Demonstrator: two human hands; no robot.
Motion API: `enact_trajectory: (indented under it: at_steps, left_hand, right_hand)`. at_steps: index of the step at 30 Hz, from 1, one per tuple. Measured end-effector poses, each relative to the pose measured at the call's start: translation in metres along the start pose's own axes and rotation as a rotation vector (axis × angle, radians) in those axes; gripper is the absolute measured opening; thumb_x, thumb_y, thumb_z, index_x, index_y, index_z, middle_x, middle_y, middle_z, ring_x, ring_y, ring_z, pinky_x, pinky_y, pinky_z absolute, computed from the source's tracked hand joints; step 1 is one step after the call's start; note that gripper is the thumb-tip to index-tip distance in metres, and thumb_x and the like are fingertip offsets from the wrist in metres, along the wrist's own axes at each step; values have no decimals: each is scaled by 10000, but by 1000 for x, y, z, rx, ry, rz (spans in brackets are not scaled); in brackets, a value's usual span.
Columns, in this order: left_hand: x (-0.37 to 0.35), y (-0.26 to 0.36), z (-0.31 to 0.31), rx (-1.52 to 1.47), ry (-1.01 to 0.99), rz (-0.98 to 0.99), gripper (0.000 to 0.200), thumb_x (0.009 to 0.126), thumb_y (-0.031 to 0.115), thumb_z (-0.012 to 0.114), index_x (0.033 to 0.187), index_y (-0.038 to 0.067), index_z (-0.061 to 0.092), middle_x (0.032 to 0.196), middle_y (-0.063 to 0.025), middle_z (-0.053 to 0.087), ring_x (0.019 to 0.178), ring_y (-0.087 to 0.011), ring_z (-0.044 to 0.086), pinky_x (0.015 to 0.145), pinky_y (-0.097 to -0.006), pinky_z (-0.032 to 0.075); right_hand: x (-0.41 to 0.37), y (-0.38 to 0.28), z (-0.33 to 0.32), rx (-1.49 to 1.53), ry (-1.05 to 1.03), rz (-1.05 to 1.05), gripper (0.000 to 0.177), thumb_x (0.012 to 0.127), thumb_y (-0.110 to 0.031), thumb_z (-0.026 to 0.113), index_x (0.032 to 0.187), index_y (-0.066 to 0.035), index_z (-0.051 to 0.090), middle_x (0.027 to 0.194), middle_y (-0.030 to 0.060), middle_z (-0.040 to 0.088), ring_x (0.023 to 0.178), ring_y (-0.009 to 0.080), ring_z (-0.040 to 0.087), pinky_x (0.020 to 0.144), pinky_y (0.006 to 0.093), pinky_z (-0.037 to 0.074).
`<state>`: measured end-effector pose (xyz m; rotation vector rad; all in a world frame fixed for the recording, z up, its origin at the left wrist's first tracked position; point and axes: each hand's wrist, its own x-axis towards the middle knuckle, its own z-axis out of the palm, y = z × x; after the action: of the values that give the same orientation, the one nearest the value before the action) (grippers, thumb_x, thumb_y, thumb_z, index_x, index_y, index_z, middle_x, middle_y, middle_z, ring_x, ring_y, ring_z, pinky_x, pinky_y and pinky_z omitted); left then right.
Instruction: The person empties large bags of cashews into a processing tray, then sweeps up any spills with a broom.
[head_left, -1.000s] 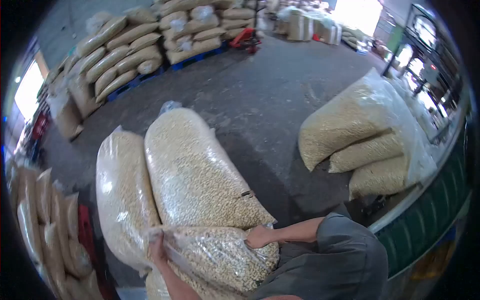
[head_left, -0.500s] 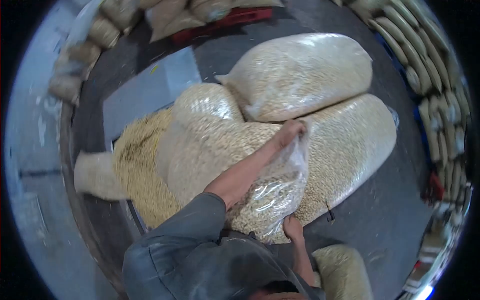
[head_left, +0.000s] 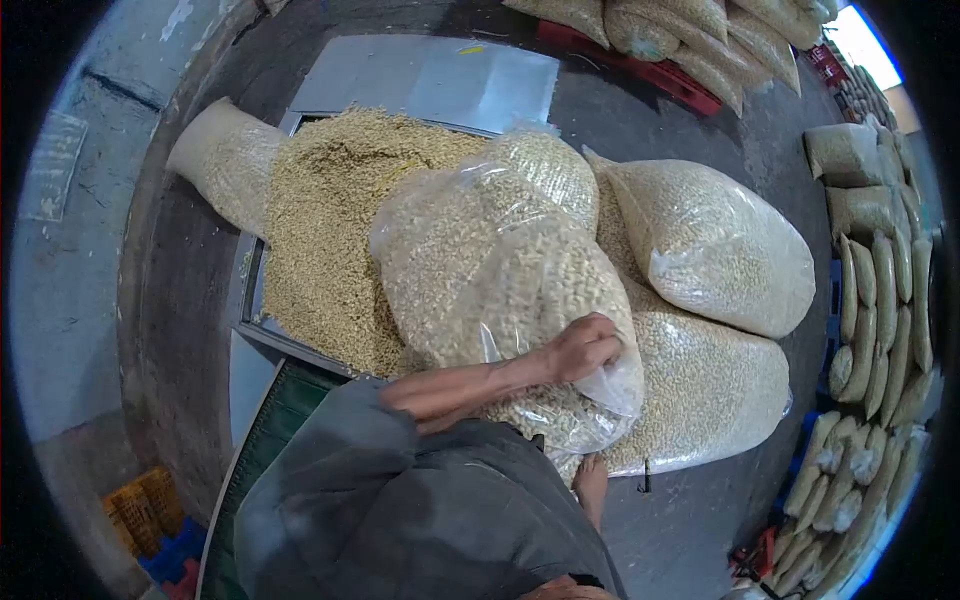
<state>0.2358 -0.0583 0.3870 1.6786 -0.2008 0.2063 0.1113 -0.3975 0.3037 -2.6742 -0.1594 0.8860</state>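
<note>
A clear plastic bag (head_left: 540,280) of pale kernels leans over a loose pile of kernels (head_left: 330,220). My left hand (head_left: 588,350) is closed in a fist on the gathered plastic at the bag's near right end. Lower down, my right hand (head_left: 592,478) is at the bag's bottom edge; its fingers are mostly tucked under the plastic, which it appears to grip. The pile lies in a metal-rimmed hopper (head_left: 265,335). Right beside the held bag lie two big full bags, an upper bag (head_left: 710,240) and a lower bag (head_left: 710,395).
A grey metal sheet (head_left: 420,80) lies behind the pile, with a filled sack (head_left: 225,165) left of it. A green conveyor belt (head_left: 285,400) runs close on my left. Stacked sacks (head_left: 880,310) line the right side; a red pallet (head_left: 640,65) holds more behind.
My view has swung, so the scene sits differently in frame. My left arm, which reached forward, is now bent across the bag's near end. The bag's plastic has folded over toward the pile.
</note>
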Motion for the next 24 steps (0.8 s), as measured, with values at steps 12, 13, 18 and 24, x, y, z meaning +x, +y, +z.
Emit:
enact_trajectory:
  at_steps: [12,13,18,24]
  left_hand:
    - [-144,92,-137,71,267,-12,122,702,110,491,714,-1,540,746,-127,544,715,-288,501,745,-385,378]
    - [-146,82,-140,62,243,-72,139,704,120,493,733,-3,553,746,-131,547,717,-295,502,757,-385,381]
    - [-107,17,-132,93,265,-68,242,738,123,503,892,-9,634,876,-134,638,879,-270,567,843,-376,411]
    - [-61,-29,-90,58,155,-446,512,840,360,649,1194,0,566,1133,-172,617,1065,-243,577,926,-343,445]
  right_hand:
    - [47,-142,-65,-59,-2,40,515,938,-438,420,1106,44,493,918,331,612,879,507,581,754,536,440]
    - [52,-145,-63,-53,3,54,557,936,-466,415,1105,57,500,932,333,612,902,509,579,781,537,437]
    - [91,-152,-52,-89,28,67,631,935,-514,385,1077,84,527,978,354,601,965,513,569,845,530,433]
    - [125,-93,-20,-75,1,191,601,929,-458,401,1127,91,544,1022,388,573,1015,512,555,889,513,435]
